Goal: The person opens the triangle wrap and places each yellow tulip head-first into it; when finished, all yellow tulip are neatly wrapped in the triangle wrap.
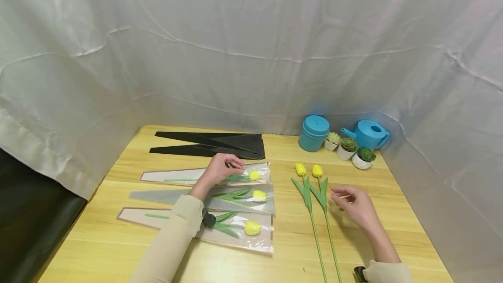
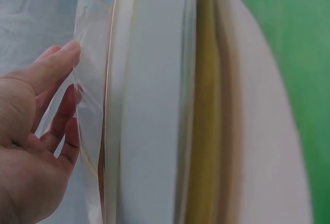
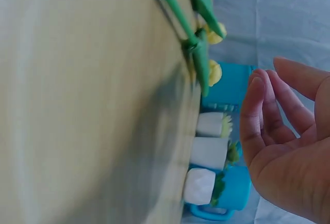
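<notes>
My left hand point(image 1: 224, 167) is over the uppermost of three wrapped yellow tulips point(image 1: 255, 175), its fingers loosely bent. The left wrist view shows the thumb and fingertips at the edge of its clear flower sleeve point(image 2: 92, 105); a firm pinch cannot be made out. Below lie a grey-backed sleeve point(image 1: 157, 195) and a pale one point(image 1: 259, 241), each with a tulip inside. My right hand point(image 1: 355, 206) hovers just right of two loose yellow tulips point(image 1: 320, 195), fingers gently bent and holding nothing. In the right wrist view the hand point(image 3: 289, 136) shows a gap between thumb and fingers.
Black flower sleeves point(image 1: 251, 143) lie at the back left of the wooden table point(image 1: 291, 257). A blue canister point(image 1: 313, 133), several small potted succulents point(image 1: 346, 148) and a blue watering can point(image 1: 369, 134) stand at the back right. Pale cloth point(image 1: 251, 56) hangs around the table.
</notes>
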{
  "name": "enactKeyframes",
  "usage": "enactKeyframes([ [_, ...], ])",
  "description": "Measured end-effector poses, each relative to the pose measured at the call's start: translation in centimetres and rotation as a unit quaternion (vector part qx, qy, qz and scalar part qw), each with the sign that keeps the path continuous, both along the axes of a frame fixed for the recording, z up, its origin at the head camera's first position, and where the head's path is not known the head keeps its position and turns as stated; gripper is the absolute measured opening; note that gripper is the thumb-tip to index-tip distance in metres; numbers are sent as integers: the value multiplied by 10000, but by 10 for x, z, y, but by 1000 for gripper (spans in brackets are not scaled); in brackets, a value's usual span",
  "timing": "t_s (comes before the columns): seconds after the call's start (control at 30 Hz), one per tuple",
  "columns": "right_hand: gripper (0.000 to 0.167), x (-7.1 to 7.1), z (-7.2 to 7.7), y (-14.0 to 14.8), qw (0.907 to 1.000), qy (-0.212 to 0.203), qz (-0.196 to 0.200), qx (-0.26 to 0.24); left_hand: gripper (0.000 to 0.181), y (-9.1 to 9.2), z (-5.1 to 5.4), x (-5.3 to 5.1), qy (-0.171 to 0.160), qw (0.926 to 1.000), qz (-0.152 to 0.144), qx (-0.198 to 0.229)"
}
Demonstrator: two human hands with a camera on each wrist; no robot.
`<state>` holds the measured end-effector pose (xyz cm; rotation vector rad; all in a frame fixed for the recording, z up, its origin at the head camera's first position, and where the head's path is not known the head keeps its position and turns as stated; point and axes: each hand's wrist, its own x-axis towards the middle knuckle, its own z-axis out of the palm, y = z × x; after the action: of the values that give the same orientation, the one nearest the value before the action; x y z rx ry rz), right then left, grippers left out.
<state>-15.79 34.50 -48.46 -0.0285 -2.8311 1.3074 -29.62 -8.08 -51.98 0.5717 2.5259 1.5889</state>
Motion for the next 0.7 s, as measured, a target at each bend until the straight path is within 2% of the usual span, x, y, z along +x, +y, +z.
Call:
enactKeyframes([
  [0.37,31,11,-12,3,9940,-1057,-98,-268,22,0,-3,1,-73,9998,-131,-124],
  [0.7,25,12,-24,1,9884,-1453,-59,-444,24,1,-7,0,-172,9995,-161,-207],
])
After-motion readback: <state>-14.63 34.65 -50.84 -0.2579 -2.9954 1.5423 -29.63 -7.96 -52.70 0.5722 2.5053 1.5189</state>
